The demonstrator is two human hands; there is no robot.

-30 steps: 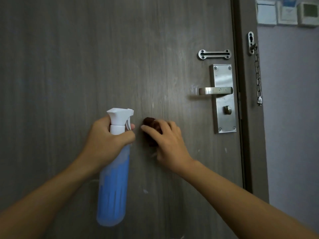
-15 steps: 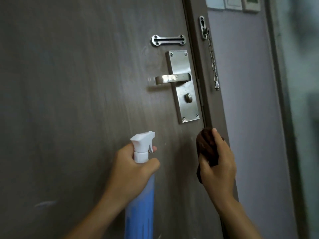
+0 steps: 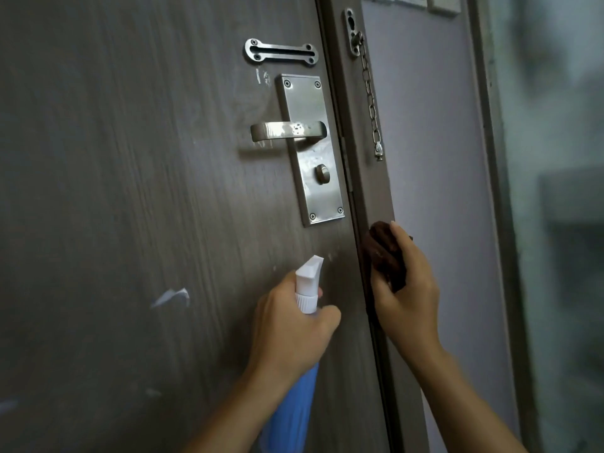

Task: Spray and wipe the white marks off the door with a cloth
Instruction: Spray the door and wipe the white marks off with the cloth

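Steel lock plate (image 3: 310,148) sitting upright near latch edge, screws showing at its corners. Lever handle (image 3: 287,130) pointing left across plate, wet-looking spots glinting on it. Round thumb-turn knob (image 3: 322,173) sitting below lever on same plate. Slotted chain-guard track (image 3: 281,55) lying level above plate. Door chain (image 3: 369,93) hanging straight down from keyhole bracket (image 3: 351,31) on frame (image 3: 346,93). Pale lilac wall (image 3: 431,158) showing beyond frame. Switch plates (image 3: 425,1) peeking in at top edge. Blurred glass-like panel (image 3: 555,191) standing at far right.
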